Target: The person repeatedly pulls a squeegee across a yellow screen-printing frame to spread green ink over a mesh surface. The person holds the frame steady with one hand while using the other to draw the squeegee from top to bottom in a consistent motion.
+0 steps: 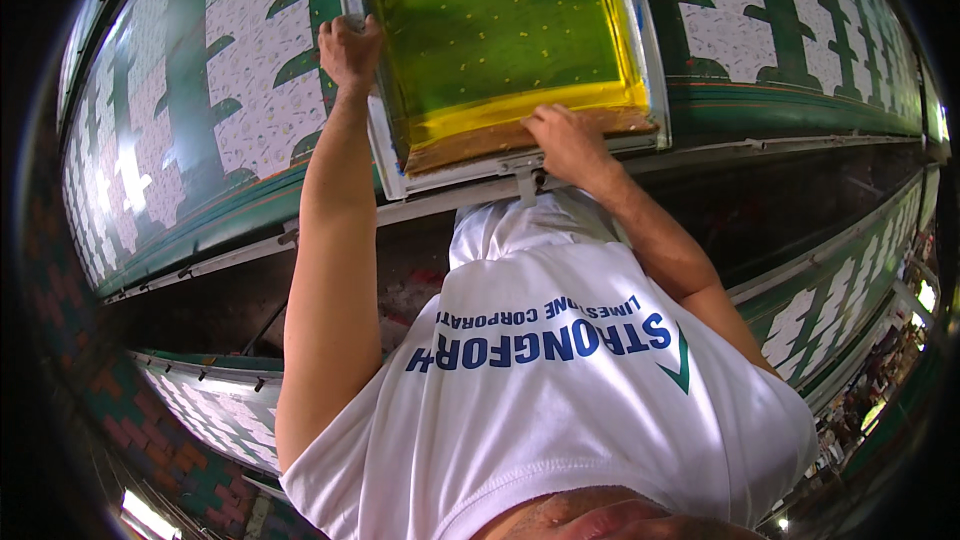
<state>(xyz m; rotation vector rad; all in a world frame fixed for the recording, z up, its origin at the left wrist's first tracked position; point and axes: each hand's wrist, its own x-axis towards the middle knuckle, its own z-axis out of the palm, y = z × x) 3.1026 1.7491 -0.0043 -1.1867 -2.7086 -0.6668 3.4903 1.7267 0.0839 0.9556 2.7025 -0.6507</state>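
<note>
A screen-printing frame [655, 60] with metal sides and a yellow-green mesh lies over a long green table, close in front of me. Yellow bands line the mesh's right and near edges, and a brownish strip runs along the near side. At the frame's left side, my left hand [350, 52] is closed on the rim with fingers curled. My right hand [572, 145] has its fingers bent over the near edge, above a small metal bracket [527, 183]. Its fingertips are partly hidden, and it seems to grip the frame.
White printed fabric pieces [255, 70] lie on the green table [690, 90] to both sides of the frame. A metal rail [790, 143] runs along the table's near edge. Behind me stands another long table with similar white pieces [800, 325]. A dark aisle lies between.
</note>
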